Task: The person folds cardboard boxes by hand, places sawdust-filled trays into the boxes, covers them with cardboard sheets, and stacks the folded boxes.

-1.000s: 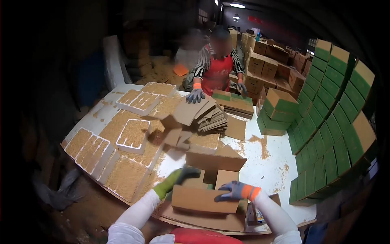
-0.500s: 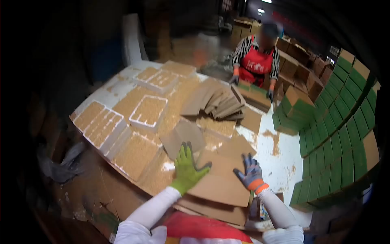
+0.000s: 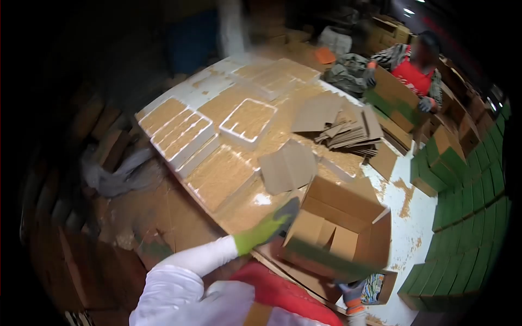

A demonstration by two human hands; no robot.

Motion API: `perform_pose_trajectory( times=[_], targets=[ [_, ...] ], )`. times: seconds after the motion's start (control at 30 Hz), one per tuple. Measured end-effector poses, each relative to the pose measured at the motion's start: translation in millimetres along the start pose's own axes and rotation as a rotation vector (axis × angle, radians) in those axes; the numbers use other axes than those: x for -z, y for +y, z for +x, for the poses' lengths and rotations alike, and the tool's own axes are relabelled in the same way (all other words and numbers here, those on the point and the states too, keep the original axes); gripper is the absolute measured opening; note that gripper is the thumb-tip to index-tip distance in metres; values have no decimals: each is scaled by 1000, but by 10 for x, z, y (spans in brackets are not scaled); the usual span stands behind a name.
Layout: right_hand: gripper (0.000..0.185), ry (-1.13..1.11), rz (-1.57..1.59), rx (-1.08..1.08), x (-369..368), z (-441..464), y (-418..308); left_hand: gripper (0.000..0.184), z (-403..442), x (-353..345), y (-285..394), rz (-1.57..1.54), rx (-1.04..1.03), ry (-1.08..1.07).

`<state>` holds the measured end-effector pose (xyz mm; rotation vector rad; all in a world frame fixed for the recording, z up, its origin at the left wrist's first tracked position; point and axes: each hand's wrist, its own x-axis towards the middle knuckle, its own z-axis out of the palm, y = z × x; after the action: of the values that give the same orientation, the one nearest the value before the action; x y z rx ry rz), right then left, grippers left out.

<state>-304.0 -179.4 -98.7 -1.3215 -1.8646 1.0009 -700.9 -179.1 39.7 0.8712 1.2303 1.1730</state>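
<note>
An open cardboard box (image 3: pixel 337 266) with a green lower part stands tilted at the table's near edge, its inside facing up and bottom flaps visible. My left hand (image 3: pixel 269 225), in a green and grey glove, holds its left side, with the fingers close together and blurred. At the box's lower right corner, my right hand (image 3: pixel 353 293), in a grey and orange glove, grips from below; its fingers are partly hidden. A loose brown cardboard sheet (image 3: pixel 288 165) lies just beyond my left hand.
Sawdust-filled white trays (image 3: pixel 248 120) cover the table's left part. Cardboard pieces (image 3: pixel 353 127) are piled farther back. Beyond the table, a co-worker (image 3: pixel 414 76) holds another box. Green boxes (image 3: pixel 462 217) are stacked at right. A small box with colourful packets (image 3: pixel 374 288) sits beside my right hand.
The view has swung left. The flat-looking cardboard under my spread hands now shows as an open box, with my hands at its sides. The co-worker has raised a box.
</note>
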Motion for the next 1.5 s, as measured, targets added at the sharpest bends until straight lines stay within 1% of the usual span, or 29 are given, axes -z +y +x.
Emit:
perform_pose_trajectory(
  times=[0.03, 0.07, 0.1, 0.17, 0.2, 0.27, 0.3, 0.33, 0.37, 0.43, 0.47, 0.53, 0.63, 0.73, 0.8, 0.87, 0.9, 0.93, 0.97, 1.0, 1.03, 1.07, 1.1, 1.2, 1.3, 1.37, 1.43, 1.47, 1.5],
  targets=[
    [75, -147, -305, 65, -75, -197, 403, 79, -29, 20, 49, 434, 141, -23],
    [76, -140, -431, 88, -38, -201, 648, 74, -35, 55, 83, 874, 291, -61],
    [78, -130, -558, 110, -1, -206, 902, 72, -6, 70, 56, 887, 249, -54],
    [74, 125, -79, -68, 348, 206, 700, 68, 38, 70, -112, 918, 178, -46],
    [71, 236, 342, -227, 524, 583, 98, 69, 69, 55, -207, 902, 172, -14],
    [64, 318, -20, 51, 146, 1017, -1224, 70, 153, 36, -350, 864, 140, 27],
    [65, 217, -222, 78, 23, 1115, -1267, 69, 79, 44, -151, 783, 117, 70],
    [66, 109, -424, 111, -127, 1244, -1266, 70, 78, 223, -296, 808, 13, 269],
    [70, 83, -416, 31, -119, 1340, -1028, 72, 109, 499, -589, 830, -90, 477],
    [68, 51, -444, 64, -83, 1403, -913, 79, 60, 1196, -810, 828, -416, 1031],
    [67, 45, -442, 47, -83, 1386, -947, 86, -113, 1547, -789, 809, 9, 1194],
    [61, 49, -432, 53, -100, 1379, -978, 98, -72, 2479, -1596, 435, 617, 1571],
    [60, 44, -419, 39, -139, 1461, -1003, 106, 225, 2368, -1507, 410, 645, 1464],
    [59, 45, -430, -9, -126, 1427, -1090, 104, 160, 2074, -1258, 320, 427, 1498],
    [58, 86, -433, 14, -124, 1395, -973, 98, 146, 2056, -1242, 221, 94, 1580],
    [55, 81, -421, 93, -84, 1412, -849, 93, -32, 2091, -730, -97, 5, 1477],
    [55, 106, -424, 124, -93, 1398, -845, 85, 6, 2397, -1135, -320, 32, 1412],
    [56, 134, -422, 153, -117, 1391, -891, 80, -89, 2465, -1151, -407, -7, 1257],
    [58, 168, -494, 233, -126, 1393, -967, 79, -131, 2447, -1191, -376, -5, 1292],
    [59, 181, -548, 264, -124, 1367, -1152, 73, -140, 2542, -1373, -383, -160, 1228],
    [61, 216, -588, 329, -119, 1375, -1232, 62, -224, 2527, -1252, -299, -188, 1161],
    [61, 232, -640, 354, -95, 1357, -1345, 54, -293, 2361, -1199, -555, -327, 1012],
    [61, 250, -588, 397, -72, 1349, -1401, 53, -409, 2175, -901, -642, -269, 840],
    [56, 247, -525, 509, -49, 1340, -1555, 57, -492, 1598, -86, -569, -338, 605],
    [51, 99, -379, 427, 15, 1330, -1510, 58, -448, 1032, 525, -594, -249, 350],
    [49, 9, -178, 337, 47, 1287, -1465, 56, -363, 745, 714, -448, -115, 202],
    [51, 27, 367, 240, 92, 1271, -1427, 53, -218, 429, 721, -345, 33, 118],
    [50, 8, 550, 160, 161, 1219, -1440, 51, -130, 290, 682, -286, 94, 92],
    [48, -53, 498, 77, 298, 1041, -1477, 48, -36, 230, 405, -79, -221, 53]
  ],
)
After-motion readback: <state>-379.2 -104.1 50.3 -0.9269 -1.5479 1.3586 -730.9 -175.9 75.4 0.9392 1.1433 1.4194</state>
